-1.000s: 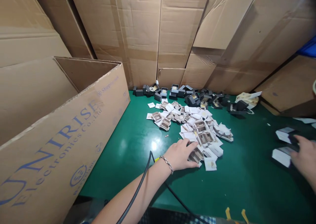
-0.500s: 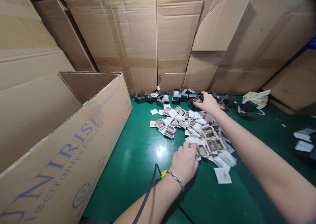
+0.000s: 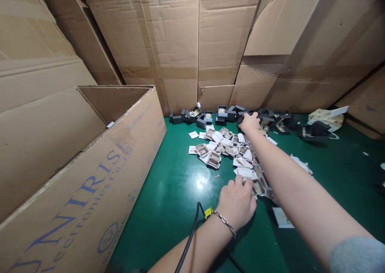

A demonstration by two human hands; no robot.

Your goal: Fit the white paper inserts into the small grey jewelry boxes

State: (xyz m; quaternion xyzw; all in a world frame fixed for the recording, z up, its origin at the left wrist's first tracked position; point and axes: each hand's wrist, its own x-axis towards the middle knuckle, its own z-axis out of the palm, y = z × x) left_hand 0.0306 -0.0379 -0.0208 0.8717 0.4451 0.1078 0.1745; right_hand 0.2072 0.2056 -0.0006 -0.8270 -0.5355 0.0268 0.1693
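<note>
My right hand [image 3: 250,123] reaches to the back of the green table and is closed over a small black box [image 3: 240,120] in a row of similar ones; its fingertips are partly hidden. Close to me, my left hand [image 3: 237,201], with a chain bracelet [image 3: 225,221] at the wrist, rests by the near edge of a heap of torn white and grey-brown paper inserts [image 3: 214,159]. Its fingers are curled together and hide whatever they hold. More black boxes [image 3: 221,113], some of them open, lie left of my right hand.
A large open cardboard carton [image 3: 132,152] stands on the left. Tall cardboard sheets [image 3: 168,44] wall off the back. A black cable [image 3: 192,229] with a yellow tag [image 3: 208,213] runs under my left forearm's side. A cream-coloured bundle [image 3: 327,118] lies at the back right.
The view has shifted a little, so things sit farther right. My right hand has moved left over the black box it was beside. My left hand stays near the paper heap's edge.
</note>
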